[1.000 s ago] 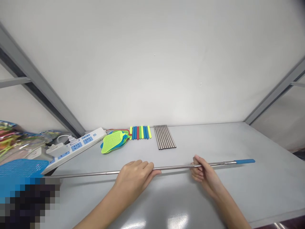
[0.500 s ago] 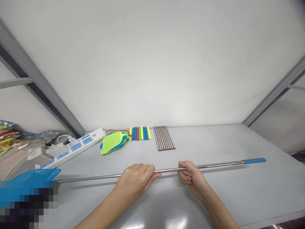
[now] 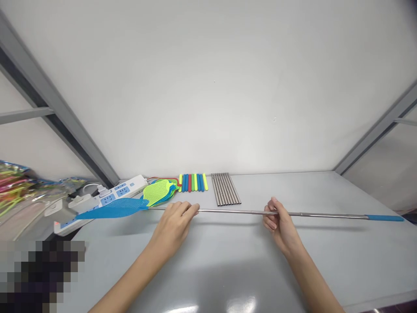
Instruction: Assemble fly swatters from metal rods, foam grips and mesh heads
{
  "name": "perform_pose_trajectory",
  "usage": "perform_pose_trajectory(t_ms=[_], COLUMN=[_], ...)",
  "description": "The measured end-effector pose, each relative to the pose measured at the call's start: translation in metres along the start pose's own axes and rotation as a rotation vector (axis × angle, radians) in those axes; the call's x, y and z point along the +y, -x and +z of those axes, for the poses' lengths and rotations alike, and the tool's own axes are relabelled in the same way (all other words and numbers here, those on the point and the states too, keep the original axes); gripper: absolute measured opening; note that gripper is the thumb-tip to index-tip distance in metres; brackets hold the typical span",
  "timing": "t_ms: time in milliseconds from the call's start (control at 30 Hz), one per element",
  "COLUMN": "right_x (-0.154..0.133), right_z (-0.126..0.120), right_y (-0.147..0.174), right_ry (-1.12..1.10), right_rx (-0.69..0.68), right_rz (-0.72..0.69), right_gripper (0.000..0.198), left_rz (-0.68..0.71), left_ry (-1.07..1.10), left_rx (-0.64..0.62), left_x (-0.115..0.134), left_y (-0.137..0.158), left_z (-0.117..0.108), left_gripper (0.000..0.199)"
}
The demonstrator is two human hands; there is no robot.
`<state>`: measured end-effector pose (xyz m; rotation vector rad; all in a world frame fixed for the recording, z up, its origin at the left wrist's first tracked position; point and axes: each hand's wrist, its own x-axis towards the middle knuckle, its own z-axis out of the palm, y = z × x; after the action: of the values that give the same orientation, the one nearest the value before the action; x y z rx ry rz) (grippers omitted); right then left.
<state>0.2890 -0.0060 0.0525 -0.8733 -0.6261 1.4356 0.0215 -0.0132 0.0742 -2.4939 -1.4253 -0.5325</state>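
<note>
A long fly swatter [image 3: 231, 211] with a telescopic metal rod lies across both my hands above the table. Its blue perforated head [image 3: 114, 208] points left, seen nearly edge-on, and its blue grip [image 3: 386, 218] reaches far right. My left hand [image 3: 176, 219] is closed over the rod near the head, fingers on top. My right hand [image 3: 276, 221] wraps the rod right of the middle, thumb uppermost. Behind the left hand lies a stack of green and blue swatter heads [image 3: 159, 192]. Coloured grips [image 3: 194, 182] and bare metal rods [image 3: 226, 189] lie in rows beyond.
A white power strip [image 3: 124, 191] with plugged-in chargers [image 3: 83, 203] and cables runs along the table's left side. Plastic-wrapped colourful goods [image 3: 14, 187] are piled at far left. A white wall [image 3: 215, 108] closes off the back, with grey frame posts at both sides.
The swatter has moved right and away from me, and its head has turned edge-on. My left hand has shifted left and forward; my right hand has shifted right and forward.
</note>
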Motion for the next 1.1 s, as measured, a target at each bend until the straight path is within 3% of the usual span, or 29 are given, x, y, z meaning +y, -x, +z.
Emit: perform_pose_trajectory(t_ms=[133,233,367,467,567,633,767,933,1100], right_x=[0.015,0.026,0.031,0.031,0.029,0.027,0.025,0.023,0.023], right_z=[0.019,0.024,0.019,0.013,0.009,0.006,0.001,-0.002,-0.002], right_y=[-0.001,-0.004,-0.007,-0.007,-0.007,-0.007,-0.008,-0.006,-0.006], right_ry=[0.005,0.018,0.024,0.050,0.073,0.071,0.043,0.050,0.035], right_rx=[-0.093,-0.138,-0.157,-0.165,-0.164,-0.153,-0.143,-0.139,-0.129], right_rz=[0.100,0.122,0.119,0.127,0.119,0.109,0.106,0.093,0.113], right_gripper=[0.020,0.019,0.019,0.019,0.020,0.021,0.020,0.023,0.024], left_rz=[-0.040,-0.064,-0.048,-0.041,-0.130,-0.205,-0.293,-0.257,-0.224], left_ry=[0.114,0.173,0.251,0.281,0.251,0.205,0.149,0.143,0.225], left_rx=[0.056,0.182,0.342,0.368,0.375,0.365,0.202,0.068,0.041], left_x=[0.011,0.019,0.025,0.025,0.016,0.006,-0.012,-0.017,-0.012], left_y=[-0.004,-0.002,0.008,0.015,0.018,0.019,0.022,0.024,0.022], left_z=[0.015,0.021,0.024,0.027,0.027,0.024,0.020,0.025,0.023], left_gripper=[0.018,0.021,0.027,0.025,0.020,0.016,0.016,0.020,0.017])
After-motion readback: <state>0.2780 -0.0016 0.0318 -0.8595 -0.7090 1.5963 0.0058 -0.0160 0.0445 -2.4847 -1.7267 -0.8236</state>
